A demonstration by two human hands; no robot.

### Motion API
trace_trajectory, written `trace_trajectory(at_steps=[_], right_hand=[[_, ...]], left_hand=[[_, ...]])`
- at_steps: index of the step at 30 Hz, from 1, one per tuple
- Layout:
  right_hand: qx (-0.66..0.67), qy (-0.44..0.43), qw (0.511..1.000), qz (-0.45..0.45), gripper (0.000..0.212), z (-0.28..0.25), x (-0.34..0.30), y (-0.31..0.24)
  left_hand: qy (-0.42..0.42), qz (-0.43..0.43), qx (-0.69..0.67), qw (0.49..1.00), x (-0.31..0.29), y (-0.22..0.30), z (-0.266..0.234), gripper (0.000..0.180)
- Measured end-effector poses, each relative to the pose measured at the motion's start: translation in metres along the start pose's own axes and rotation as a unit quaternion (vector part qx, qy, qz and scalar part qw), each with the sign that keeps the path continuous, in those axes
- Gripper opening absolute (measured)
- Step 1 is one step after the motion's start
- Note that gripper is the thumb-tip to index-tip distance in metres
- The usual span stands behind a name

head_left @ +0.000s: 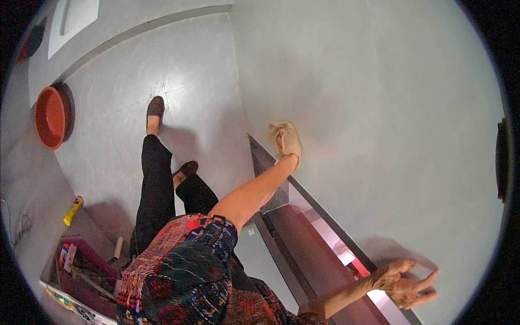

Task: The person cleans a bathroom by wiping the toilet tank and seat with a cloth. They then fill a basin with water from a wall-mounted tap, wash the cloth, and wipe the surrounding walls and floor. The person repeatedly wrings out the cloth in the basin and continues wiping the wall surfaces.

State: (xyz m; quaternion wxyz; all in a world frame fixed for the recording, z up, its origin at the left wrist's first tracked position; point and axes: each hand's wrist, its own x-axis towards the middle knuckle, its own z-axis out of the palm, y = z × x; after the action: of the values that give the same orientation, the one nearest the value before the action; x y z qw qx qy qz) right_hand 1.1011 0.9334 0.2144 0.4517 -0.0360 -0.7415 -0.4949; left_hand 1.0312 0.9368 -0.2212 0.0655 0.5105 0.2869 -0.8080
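A beige cloth (292, 140) is bunched around my left hand (280, 142), which holds it against the smooth grey wall (379, 124). The cloth hides most of those fingers. Lower down to the right, my right hand (406, 284) has its fingers spread and holds nothing. It lies at the wall beside a dark-edged strip (330, 230), with its shadow close by. Beneath my arms runs a brownish-red panel (303, 254) with a dark border. My patterned sleeve and top cover the lower middle of the view.
A reddish-brown plastic basin (52, 118) stands on the grey floor at far left. Nearer are a yellow container (73, 210) and a purple-sided box (81, 244) of assorted items. My dark shoes (155, 106) are on the floor. At the right rim is a dark object (502, 160).
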Motion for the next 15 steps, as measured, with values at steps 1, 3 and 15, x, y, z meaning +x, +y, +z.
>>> trace_trajectory(at_steps=[1,3,15], right_hand=[[-0.011,-0.019,1.0,0.011,0.046,-0.001,-0.001,-0.006],[0.0,0.06,0.998,-0.003,0.041,0.005,0.004,-0.016],[0.022,-0.001,1.0,0.004,0.038,-0.002,0.001,-0.018]], left_hand=[[-0.053,-0.107,-0.414,0.902,-0.022,-0.001,0.016,0.021],[-0.098,-0.248,-0.929,0.257,-0.039,-0.003,0.036,0.021],[0.314,-0.343,-0.806,-0.366,-0.208,-0.062,0.127,0.061]])
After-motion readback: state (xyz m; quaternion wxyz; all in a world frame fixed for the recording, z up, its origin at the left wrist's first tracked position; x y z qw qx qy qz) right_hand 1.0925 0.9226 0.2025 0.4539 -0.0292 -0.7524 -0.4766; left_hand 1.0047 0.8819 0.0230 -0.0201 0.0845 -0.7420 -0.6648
